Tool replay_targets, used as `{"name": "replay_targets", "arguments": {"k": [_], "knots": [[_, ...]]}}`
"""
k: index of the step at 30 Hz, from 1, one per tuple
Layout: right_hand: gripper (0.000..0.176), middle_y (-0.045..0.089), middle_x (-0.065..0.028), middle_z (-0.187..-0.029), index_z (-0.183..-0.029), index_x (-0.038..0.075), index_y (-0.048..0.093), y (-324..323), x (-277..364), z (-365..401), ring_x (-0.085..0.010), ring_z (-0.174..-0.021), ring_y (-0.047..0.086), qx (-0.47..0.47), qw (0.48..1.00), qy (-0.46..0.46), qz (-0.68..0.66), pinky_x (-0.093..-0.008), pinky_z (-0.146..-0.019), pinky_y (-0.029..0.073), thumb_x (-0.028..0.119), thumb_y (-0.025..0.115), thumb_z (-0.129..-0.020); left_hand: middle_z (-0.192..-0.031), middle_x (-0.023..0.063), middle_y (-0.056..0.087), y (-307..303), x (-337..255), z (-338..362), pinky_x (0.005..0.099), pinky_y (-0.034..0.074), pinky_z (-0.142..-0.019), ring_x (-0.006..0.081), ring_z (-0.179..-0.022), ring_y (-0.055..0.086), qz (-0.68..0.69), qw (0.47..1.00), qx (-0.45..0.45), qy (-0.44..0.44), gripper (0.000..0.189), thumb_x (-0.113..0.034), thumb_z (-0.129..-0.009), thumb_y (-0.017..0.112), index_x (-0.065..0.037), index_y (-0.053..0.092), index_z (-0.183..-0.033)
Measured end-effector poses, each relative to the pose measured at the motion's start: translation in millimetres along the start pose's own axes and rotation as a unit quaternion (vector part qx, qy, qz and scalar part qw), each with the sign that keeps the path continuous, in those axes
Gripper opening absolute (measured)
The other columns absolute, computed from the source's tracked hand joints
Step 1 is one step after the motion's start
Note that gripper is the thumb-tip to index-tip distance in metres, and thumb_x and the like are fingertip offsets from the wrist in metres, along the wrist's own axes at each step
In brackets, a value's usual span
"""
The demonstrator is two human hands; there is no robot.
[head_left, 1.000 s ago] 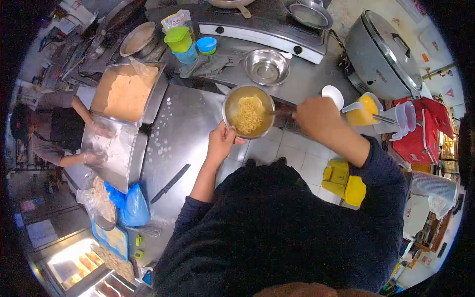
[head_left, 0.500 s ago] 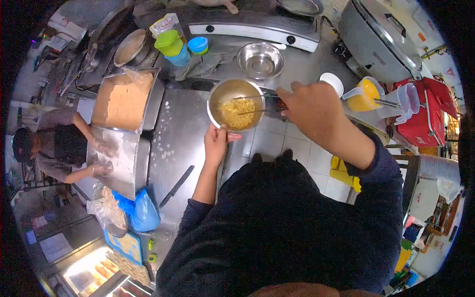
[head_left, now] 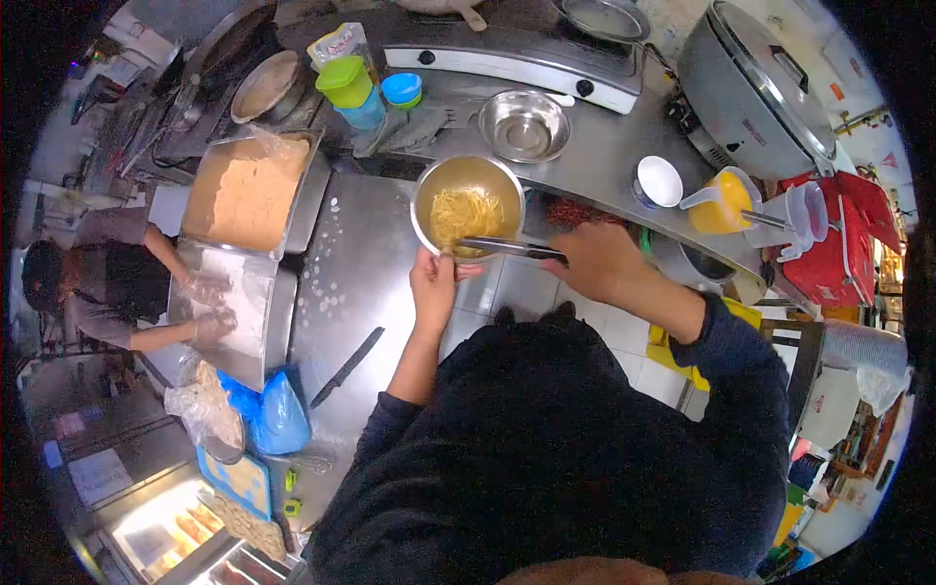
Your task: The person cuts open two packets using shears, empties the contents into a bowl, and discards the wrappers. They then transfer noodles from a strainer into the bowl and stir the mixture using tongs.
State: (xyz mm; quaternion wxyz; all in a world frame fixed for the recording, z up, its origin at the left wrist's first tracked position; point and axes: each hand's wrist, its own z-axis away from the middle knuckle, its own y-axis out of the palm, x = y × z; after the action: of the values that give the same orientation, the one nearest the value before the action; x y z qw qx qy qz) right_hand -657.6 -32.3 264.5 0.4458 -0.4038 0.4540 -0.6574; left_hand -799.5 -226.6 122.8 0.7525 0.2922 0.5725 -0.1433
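The left hand (head_left: 434, 283) has its grip pinching the metal bowl (head_left: 487, 174) at the rim's 7 o'clock, just beside the counter (head_left: 361, 273) edge. Yellow noodles (head_left: 463, 213) lie inside. The right hand (head_left: 595, 261), at the bowl's 4 o'clock, has its grip closed around tongs (head_left: 512, 249), whose tips reach over the lower rim

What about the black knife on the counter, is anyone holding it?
No, the knife lies alone on the counter; the left hand holds the noodle bowl and the right hand grips tongs.
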Motion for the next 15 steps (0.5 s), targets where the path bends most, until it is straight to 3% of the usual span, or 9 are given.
{"name": "replay_targets", "arguments": {"k": [1,4,7,10,15], "knots": [[0.026,0.069,-0.0129,-0.08,-0.09,0.011,0.073,11,-6,0,-0.0355,-0.082,0.068,-0.021,0.997,0.015,-0.066,-0.0473,-0.075,0.053,0.034,0.062,-0.089,-0.097,0.0187,0.066,-1,-1,-1,0.0352,0.061,-0.073,0.0279,-0.076,0.072,-0.006,1.0,-0.003,-0.01,0.027,-0.004,-0.101,0.039,0.006,0.042,-0.125],[0.031,0.069,-0.0127,-0.081,-0.102,0.017,0.072,23,-32,-7,-0.0374,-0.08,0.067,-0.106,0.966,-0.036,-0.235,-0.0477,-0.074,0.054,0.044,0.062,-0.09,-0.095,0.0192,0.066,-2,0,-2,0.0355,0.061,-0.074,0.0276,-0.077,0.072,-0.035,0.999,0.017,-0.014,0.026,-0.004,-0.101,0.039,0.006,0.043,-0.124],[0.038,0.069,-0.0128,-0.081,-0.111,0.018,0.071,-7,-34,2,-0.035,-0.079,0.068,-0.102,0.977,0.06,-0.178,-0.0462,-0.071,0.054,0.045,0.068,-0.085,-0.094,0.0192,0.066,3,-2,-7,0.0361,0.061,-0.073,0.0279,-0.077,0.072,-0.015,1.0,0.019,-0.002,0.024,-0.005,-0.101,0.038,0.006,0.043,-0.123],[0.037,0.069,-0.0116,-0.081,-0.107,0.017,0.07,-21,-37,17,-0.0323,-0.078,0.068,-0.105,0.991,0.073,0.028,-0.0443,-0.068,0.054,0.043,0.07,-0.081,-0.094,0.0187,0.066,6,-3,-12,0.0367,0.061,-0.073,0.0277,-0.076,0.072,-0.007,1.0,0.025,0.017,0.023,-0.005,-0.101,0.039,0.006,0.043,-0.121],[0.028,0.069,-0.0108,-0.08,-0.094,0.013,0.071,-65,-20,24,-0.0301,-0.076,0.069,-0.11,0.986,0.103,0.069,-0.0428,-0.064,0.054,0.038,0.071,-0.08,-0.093,0.0189,0.066,13,7,-24,0.036,0.06,-0.072,0.0267,-0.076,0.072,-0.051,0.997,0.049,0.007,0.022,-0.005,-0.101,0.04,0.006,0.044,-0.12]]}}
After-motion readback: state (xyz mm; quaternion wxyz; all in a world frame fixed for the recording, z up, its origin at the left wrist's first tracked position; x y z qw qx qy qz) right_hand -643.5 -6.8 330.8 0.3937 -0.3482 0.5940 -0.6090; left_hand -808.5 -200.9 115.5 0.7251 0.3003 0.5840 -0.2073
